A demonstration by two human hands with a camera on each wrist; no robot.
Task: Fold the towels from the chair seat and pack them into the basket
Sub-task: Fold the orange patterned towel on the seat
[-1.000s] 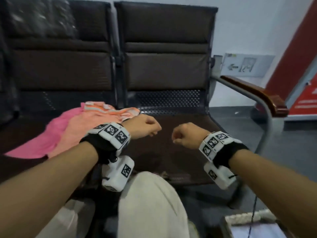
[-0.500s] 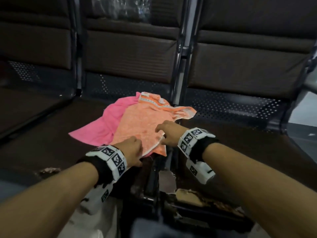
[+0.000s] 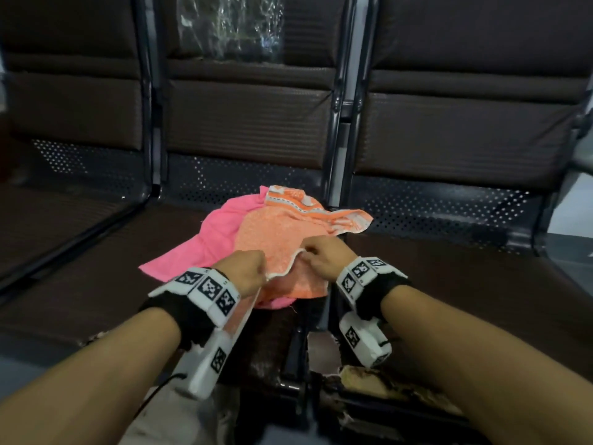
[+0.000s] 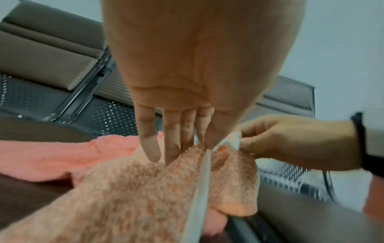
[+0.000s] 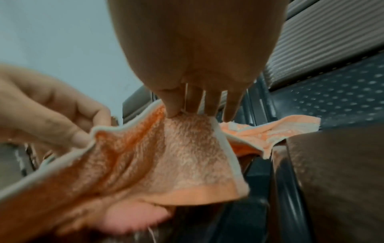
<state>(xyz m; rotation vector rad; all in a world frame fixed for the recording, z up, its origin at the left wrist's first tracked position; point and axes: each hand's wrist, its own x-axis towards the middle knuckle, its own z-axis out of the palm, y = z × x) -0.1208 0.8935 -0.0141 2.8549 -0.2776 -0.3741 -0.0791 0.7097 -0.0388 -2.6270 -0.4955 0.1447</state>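
A row of dark chair seats (image 3: 96, 284) is spread beyond and below both hands. The orange towel (image 3: 276, 239) is laid just ahead of the hands, over a pink towel (image 3: 205, 248) showing past the left hand (image 3: 245, 271). Its white-trimmed near edge is pinched by the left hand and, close beside it, by the right hand (image 3: 321, 258). Judged step: first towel being picked up for folding. Next, the edge likely needs lifting clear and spreading. No basket is seen.
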